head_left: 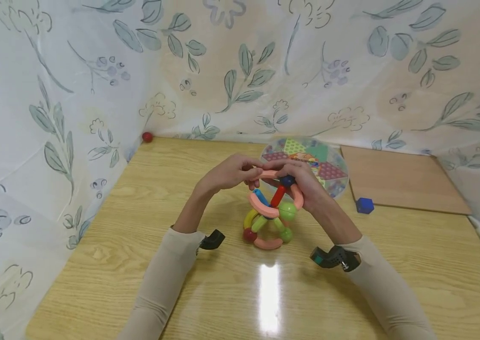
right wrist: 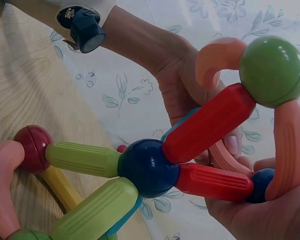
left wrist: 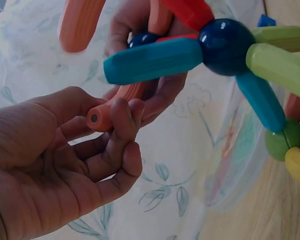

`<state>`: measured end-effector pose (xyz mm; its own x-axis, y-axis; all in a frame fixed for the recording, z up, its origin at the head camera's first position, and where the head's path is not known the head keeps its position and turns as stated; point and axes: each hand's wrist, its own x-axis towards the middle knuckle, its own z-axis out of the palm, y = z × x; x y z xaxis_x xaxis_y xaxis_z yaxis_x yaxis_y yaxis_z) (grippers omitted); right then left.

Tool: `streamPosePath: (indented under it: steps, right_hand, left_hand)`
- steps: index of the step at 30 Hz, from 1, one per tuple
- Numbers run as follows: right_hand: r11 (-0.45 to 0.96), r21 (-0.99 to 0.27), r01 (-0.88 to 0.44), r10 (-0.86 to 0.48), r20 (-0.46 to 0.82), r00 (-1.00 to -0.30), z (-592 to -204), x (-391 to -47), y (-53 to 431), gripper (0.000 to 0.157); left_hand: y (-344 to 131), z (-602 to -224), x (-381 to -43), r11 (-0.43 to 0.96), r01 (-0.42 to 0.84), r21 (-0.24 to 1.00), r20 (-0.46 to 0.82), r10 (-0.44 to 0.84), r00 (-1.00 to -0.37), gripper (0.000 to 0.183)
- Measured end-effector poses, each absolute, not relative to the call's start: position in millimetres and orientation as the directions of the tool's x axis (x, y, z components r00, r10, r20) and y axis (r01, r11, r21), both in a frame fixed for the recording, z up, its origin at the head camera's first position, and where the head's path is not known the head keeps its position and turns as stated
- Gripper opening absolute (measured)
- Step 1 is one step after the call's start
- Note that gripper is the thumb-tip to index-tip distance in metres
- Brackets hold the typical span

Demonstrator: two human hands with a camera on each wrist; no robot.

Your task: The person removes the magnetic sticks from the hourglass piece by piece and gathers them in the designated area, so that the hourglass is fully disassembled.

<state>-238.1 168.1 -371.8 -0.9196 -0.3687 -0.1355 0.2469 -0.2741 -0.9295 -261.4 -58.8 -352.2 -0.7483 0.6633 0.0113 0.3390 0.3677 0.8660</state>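
A magnetic ball-and-stick model stands on the table, its sticks red, green, blue, yellow and salmon. At its middle is a dark blue ball (right wrist: 149, 167). My left hand (head_left: 233, 172) pinches a curved salmon stick (left wrist: 97, 117) near its end, where a grey magnet dot shows. My right hand (head_left: 308, 184) grips a smaller-looking dark blue ball (head_left: 287, 180) at the model's top, which joins a red stick (right wrist: 217, 181) and curved salmon sticks. A large green ball (right wrist: 272, 71) sits beside this grip. The right fingertips lie close to the left hand's, partly hidden.
Behind the model lies a clear round container (head_left: 338, 165) with a patterned lid. To its right is a brown board (head_left: 406, 182), with a blue block (head_left: 365, 205) by its front edge. A red ball (head_left: 147, 137) rests at the table's far left corner. Patterned cloth (head_left: 223, 94) hangs behind.
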Motion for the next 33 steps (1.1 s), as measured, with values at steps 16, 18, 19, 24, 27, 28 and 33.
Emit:
streamPosePath:
  steps: [16,18,19,24,27,28,33]
  right_hand:
    - [-0.314,-0.907,0.282,-0.392,-0.147,-0.908,-369.3,-237.4,165.7,0.038]
    - [-0.306,-0.911,0.277,-0.400,-0.141,-0.906,-369.2,-237.7,165.6,0.037]
    - [-0.306,-0.911,0.277,-0.401,-0.141,-0.905,-369.1,-237.7,165.4,0.037]
    - [-0.303,-0.913,0.272,-0.393,-0.141,-0.909,-368.6,-236.8,164.8,0.038]
    - [-0.308,-0.912,0.271,-0.393,-0.138,-0.909,-368.0,-236.8,163.9,0.038]
    - [-0.310,-0.911,0.272,-0.395,-0.137,-0.909,-367.8,-236.8,163.6,0.038]
    - [-0.310,-0.913,0.264,-0.390,-0.131,-0.912,-366.6,-235.7,164.3,0.038]
  left_hand:
    - [-92.9,-349.7,-267.3,0.420,0.185,0.889,-0.033,0.461,-0.887,0.027]
    - [-102.7,-349.3,-268.9,0.413,0.157,0.897,-0.029,0.409,-0.912,0.029]
    - [-108.0,-348.9,-269.7,0.410,0.148,0.900,-0.024,0.384,-0.923,0.031]
    - [-141.7,-352.3,-277.2,0.332,0.111,0.937,0.009,0.294,-0.956,0.039]
    - [-167.6,-356.7,-281.6,0.317,0.073,0.946,0.010,0.194,-0.981,0.043]
    - [-176.1,-358.7,-282.6,0.337,0.053,0.940,0.003,0.147,-0.989,0.044]
    - [-212.9,-374.3,-287.6,0.519,-0.075,0.852,-0.055,-0.054,-0.997,0.052]
